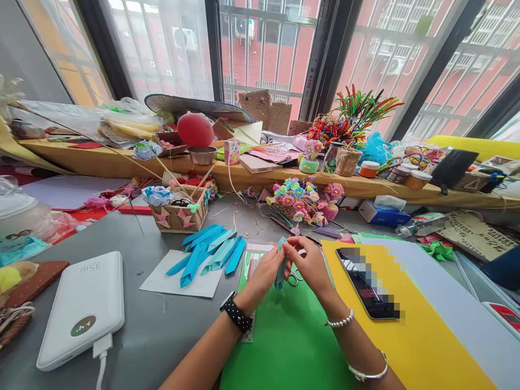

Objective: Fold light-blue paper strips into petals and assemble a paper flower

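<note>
Both hands meet above a green sheet point(292, 336) at the middle of the table. My left hand point(262, 273) pinches a folded light-blue paper piece point(280, 279), which stands roughly upright. My right hand point(306, 260) grips the same paper near its upper end, fingers closed. Scissors point(294, 278) lie just behind the hands, partly hidden, with a clear ruler point(248, 325) under the left wrist. To the left, several folded blue paper strips point(211, 252) rest on a white paper sheet point(179, 271).
A white power bank point(83, 309) with a cable lies at the left. On the right, a phone point(365, 284) rests on yellow paper point(422, 336). Behind stand a cardboard box point(179, 216) with paper flowers, a bunch of small flowers point(300, 197), a tissue box point(384, 212) and a crowded ledge point(260, 174).
</note>
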`<state>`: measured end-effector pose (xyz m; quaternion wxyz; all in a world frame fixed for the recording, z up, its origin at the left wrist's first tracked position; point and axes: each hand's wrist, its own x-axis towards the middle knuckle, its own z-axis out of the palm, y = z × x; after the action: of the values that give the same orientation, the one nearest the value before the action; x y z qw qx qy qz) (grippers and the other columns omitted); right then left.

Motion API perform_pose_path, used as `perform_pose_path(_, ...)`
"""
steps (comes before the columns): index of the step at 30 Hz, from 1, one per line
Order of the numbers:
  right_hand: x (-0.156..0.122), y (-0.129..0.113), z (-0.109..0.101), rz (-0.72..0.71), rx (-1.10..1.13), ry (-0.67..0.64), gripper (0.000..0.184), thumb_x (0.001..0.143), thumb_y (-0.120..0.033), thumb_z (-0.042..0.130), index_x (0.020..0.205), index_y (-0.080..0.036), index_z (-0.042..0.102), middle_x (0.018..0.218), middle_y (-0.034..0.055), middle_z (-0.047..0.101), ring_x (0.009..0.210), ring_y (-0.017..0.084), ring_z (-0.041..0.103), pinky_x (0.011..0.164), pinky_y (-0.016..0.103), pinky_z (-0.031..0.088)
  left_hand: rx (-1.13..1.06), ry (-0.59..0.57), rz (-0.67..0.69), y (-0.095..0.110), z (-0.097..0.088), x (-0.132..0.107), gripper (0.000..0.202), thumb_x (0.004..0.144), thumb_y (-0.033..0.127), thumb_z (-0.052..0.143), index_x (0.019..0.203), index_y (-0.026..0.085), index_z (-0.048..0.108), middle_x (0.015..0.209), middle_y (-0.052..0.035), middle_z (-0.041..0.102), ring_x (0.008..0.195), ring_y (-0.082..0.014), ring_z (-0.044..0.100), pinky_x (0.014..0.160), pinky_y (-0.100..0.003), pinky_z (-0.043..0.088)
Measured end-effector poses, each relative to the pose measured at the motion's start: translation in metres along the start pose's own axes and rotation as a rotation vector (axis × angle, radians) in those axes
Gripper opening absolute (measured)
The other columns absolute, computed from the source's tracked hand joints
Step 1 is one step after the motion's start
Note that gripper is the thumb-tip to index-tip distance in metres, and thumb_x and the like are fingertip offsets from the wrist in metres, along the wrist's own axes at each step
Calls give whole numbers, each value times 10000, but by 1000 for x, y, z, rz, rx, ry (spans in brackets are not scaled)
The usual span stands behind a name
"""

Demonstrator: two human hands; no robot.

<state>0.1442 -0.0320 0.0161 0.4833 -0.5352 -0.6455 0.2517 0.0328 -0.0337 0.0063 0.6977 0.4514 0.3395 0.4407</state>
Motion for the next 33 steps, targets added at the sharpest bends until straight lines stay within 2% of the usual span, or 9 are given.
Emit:
perform_pose_path(3, 0, 0, 0, 59, 67, 11, 255, 725, -385, 522, 771, -143, 584, 738, 58, 599, 646, 158, 549, 570, 261, 447, -17, -70, -39, 0, -1, 1, 296, 703, 447, 509, 689, 161, 434, 579, 41, 449, 449, -50, 398, 462, -198, 323)
perform_pose_path(6, 0, -2, -1, 63, 130, -5, 273, 723, -359, 528, 890, -151, 586, 763, 48, 603, 627, 144, 559, 549, 242, 457, -57, -114, -57, 0, -3, 1, 286, 693, 429, 530, 712, 159, 438, 607, 34, 463, 471, -56, 417, 484, -206, 340)
perform_pose_path(8, 0, -3, -2, 63, 174, -41, 287, 733, -350, 514, 940, -161, 576, 777, 40, 602, 540, 115, 551, 503, 228, 456, -93, -130, -63, 1, -3, 0, 273, 687, 408, 543, 729, 156, 446, 617, 30, 473, 488, -64, 433, 496, -210, 353)
perform_pose_path(11, 0, -3, -3, 80, 219, -87, 251, 737, -347, 502, 886, -160, 579, 750, 28, 601, 411, 82, 513, 432, 218, 443, -132, -146, -78, 2, -3, 0, 240, 688, 370, 548, 727, 149, 462, 616, 21, 490, 499, -72, 449, 508, -215, 370)
perform_pose_path(17, 1, -3, -4, 86, 226, -106, 217, 730, -341, 507, 851, -168, 555, 766, 27, 602, 379, 78, 504, 414, 222, 436, -146, -163, -90, 6, -3, -2, 102, 682, 236, 534, 689, 139, 503, 596, 7, 528, 501, -77, 468, 519, -215, 387)
perform_pose_path(21, 1, -5, -7, 70, 187, -85, 190, 724, -333, 517, 798, -162, 558, 718, 19, 600, 413, 86, 503, 430, 220, 421, -120, -217, -115, 12, -4, -4, 99, 680, 207, 543, 724, 119, 535, 649, -19, 575, 555, -91, 515, 578, -226, 412)
perform_pose_path(27, 2, -5, -9, 57, 99, -11, 158, 717, -304, 528, 742, -154, 572, 712, 33, 612, 586, 131, 554, 518, 227, 431, 6, -222, -131, 15, -8, -5, 281, 719, 336, 544, 889, 113, 551, 781, -81, 627, 606, -137, 575, 643, -299, 438)
perform_pose_path(30, 2, -3, -9, 65, 99, 46, 172, 719, -316, 526, 734, -151, 573, 693, 37, 617, 625, 148, 569, 571, 248, 444, 125, -246, -132, 19, -14, -5, 338, 734, 345, 528, 995, 129, 530, 856, -93, 628, 656, -145, 588, 636, -282, 434)
perform_pose_path(33, 4, -1, -12, 81, 107, 67, 187, 716, -329, 531, 733, -148, 574, 682, 42, 621, 627, 155, 576, 590, 263, 452, 225, -298, -124, 25, -21, -6, 353, 740, 350, 516, 1026, 143, 532, 899, -95, 621, 701, -146, 585, 600, -241, 418)
